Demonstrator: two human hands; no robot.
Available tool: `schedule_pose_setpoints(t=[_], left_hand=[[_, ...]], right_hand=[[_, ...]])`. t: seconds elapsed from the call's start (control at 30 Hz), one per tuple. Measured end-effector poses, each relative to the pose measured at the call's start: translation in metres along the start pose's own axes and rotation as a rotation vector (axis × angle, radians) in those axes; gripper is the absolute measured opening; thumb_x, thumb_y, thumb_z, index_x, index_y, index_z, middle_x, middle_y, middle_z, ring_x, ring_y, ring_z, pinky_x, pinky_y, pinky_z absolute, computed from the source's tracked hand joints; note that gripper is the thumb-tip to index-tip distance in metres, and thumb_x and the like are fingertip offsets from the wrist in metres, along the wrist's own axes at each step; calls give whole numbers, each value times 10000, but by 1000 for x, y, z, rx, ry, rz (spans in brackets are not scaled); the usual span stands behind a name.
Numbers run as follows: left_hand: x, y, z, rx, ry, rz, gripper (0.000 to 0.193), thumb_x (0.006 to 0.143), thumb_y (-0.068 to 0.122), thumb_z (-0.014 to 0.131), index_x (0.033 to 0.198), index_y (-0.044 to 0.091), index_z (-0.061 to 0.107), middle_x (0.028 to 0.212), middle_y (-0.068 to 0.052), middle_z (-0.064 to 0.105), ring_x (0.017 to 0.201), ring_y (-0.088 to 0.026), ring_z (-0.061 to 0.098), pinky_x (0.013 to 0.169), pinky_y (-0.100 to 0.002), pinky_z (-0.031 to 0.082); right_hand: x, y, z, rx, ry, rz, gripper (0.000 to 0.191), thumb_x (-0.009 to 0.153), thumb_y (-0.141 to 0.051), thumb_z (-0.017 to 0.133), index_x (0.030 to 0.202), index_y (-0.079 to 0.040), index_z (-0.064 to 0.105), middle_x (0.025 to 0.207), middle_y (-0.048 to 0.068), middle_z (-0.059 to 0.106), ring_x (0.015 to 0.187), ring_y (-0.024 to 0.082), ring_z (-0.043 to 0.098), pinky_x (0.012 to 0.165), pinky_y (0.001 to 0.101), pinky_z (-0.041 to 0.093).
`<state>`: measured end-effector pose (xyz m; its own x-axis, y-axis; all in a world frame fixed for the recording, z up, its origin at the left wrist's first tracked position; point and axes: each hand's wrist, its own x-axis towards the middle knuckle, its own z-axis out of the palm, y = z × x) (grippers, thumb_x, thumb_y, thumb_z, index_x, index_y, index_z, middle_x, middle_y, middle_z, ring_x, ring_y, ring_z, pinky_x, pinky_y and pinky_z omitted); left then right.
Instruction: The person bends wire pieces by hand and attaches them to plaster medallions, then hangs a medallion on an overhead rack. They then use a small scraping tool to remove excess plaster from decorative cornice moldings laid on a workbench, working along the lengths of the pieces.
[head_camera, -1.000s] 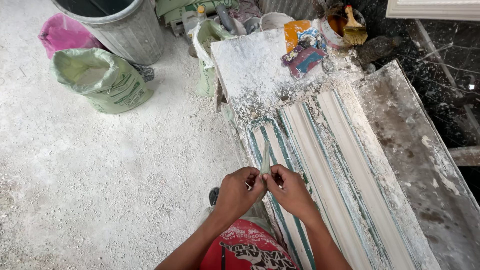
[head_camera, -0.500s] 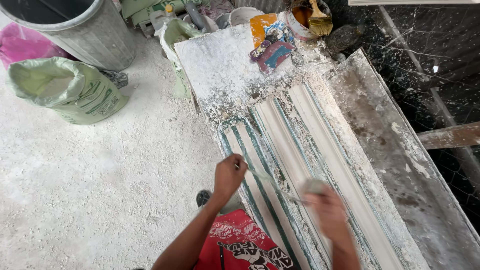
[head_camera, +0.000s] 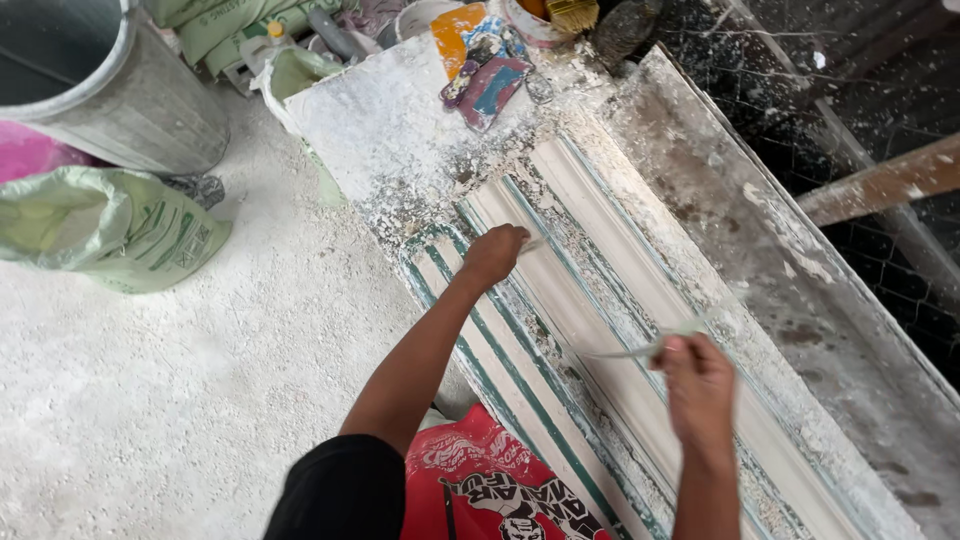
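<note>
Head view: left hand (head_camera: 493, 254) closed near the top of the long white ribbed plaster moulding (head_camera: 600, 330) at frame centre, right hand (head_camera: 697, 385) pinching a thin pale strand (head_camera: 640, 345) lower right. Moulding looks cast; crumbs remain on it.

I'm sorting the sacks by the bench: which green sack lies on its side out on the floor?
The pale green sack beside the grey metal bucket, slumped alone on the dusty floor. The other green sacks are stacked behind the bench's far end.
</note>
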<state>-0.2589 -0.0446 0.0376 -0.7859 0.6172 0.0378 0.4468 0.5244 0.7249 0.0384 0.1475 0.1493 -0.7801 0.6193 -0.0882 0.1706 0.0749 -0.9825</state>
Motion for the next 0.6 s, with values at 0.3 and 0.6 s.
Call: schedule_pose_setpoints(t=[0.3, 0.6], left_hand=[[-126, 112, -42, -435, -66, -81, 319, 1077, 193, 484, 1281, -8, 625, 1172, -205, 698, 965, -307, 720, 878, -401, 578], [-211, 173, -62, -518, 110, -101, 230, 998, 158, 638, 1123, -22, 708, 1007, -149, 711, 782, -201, 708, 682, -321, 563]], right_hand=[[-28, -4, 61, 50, -192, 141, 228, 1001, -135, 614, 1128, 12, 734, 924, 84, 755, 799, 130, 683, 767, 282, 581], [-47, -6, 80, 66, -417, 141, 160, 972, -100, 680, 1040, 40, 718, 946, 81, 771, 821, 109, 697, 730, 273, 595]])
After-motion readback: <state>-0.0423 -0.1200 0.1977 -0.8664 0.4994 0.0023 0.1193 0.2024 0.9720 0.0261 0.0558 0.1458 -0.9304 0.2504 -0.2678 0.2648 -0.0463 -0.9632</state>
